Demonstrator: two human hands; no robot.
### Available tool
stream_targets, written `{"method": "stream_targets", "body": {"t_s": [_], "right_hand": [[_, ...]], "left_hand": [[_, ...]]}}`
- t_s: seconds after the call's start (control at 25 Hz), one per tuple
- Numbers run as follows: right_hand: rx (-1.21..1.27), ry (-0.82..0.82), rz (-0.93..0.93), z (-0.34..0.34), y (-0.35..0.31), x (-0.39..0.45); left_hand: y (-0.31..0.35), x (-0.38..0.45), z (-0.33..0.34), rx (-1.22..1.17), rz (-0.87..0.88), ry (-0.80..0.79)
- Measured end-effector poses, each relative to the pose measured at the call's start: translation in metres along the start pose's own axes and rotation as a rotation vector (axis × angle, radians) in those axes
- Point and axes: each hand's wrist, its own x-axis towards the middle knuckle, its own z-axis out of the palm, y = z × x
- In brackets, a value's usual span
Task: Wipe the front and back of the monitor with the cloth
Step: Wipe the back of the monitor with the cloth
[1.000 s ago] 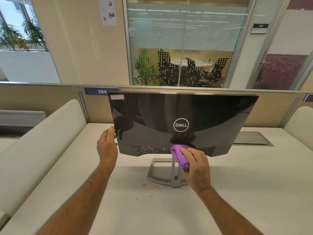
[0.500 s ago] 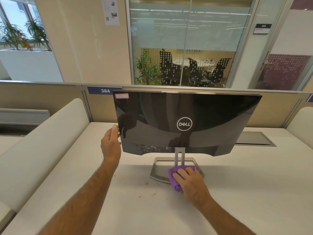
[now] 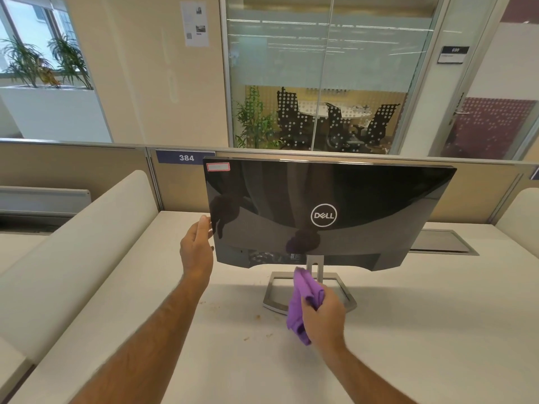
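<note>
Beige divider [image 3: 73,246] on the far left, then the left hand [image 3: 197,249], fingers loose and flat against the monitor's [image 3: 329,199] left edge, not gripping. Glossy black back faces us, standing on the desk [image 3: 423,330]. Below it, right hand [image 3: 323,316] clenches the purple cloth [image 3: 300,298] just above the silver stand [image 3: 275,290].

Two bare forearms reaching forward from the lower edge, both toward twelve o'clock. Left hand [image 3: 196,248] raised at about ten o'clock of centre, palm turned inward, fingers [image 3: 203,225] straight and together, tips touching the monitor's [image 3: 350,193] left edge. Right hand [image 3: 323,316] lower, at about five o'clock of the left, knuckles up, closed in a fist around the cloth [image 3: 302,295], wrist nearly straight.
</note>
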Motion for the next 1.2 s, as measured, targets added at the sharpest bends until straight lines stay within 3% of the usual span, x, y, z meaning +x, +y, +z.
{"method": "stream_targets", "body": {"t_s": [0.12,0.28,0.48,0.64,0.68,0.84,0.92,1.04,1.2], "right_hand": [[0.132,0.174,0.171,0.028,-0.031,0.013],[0.224,0.28,0.279,0.055,-0.059,0.024],[0.245,0.188,0.29,0.084,-0.07,0.026],[0.131,-0.095,0.157,0.109,-0.065,0.018],[0.127,-0.094,0.154,0.112,-0.062,0.017],[0.391,0.291,0.378,0.101,-0.056,0.025],[0.457,0.358,0.459,0.098,-0.058,0.033],[0.384,0.253,0.342,0.112,-0.072,0.029],[0.264,-0.083,0.087,0.125,-0.062,0.013]], "left_hand": [[0.0,0.002,-0.002,-0.011,0.0,-0.017],[0.001,0.005,-0.005,-0.02,0.007,-0.022],[0.002,0.008,-0.006,-0.015,0.017,-0.037],[0.001,0.012,-0.008,0.007,0.033,-0.04],[0.001,0.013,-0.009,0.011,0.038,-0.042],[-0.001,0.014,-0.009,0.012,0.039,-0.049],[-0.001,0.013,-0.008,0.008,0.037,-0.044],[-0.003,0.014,-0.008,0.011,0.04,-0.041],[-0.003,0.015,-0.009,0.026,0.044,-0.041]]}}
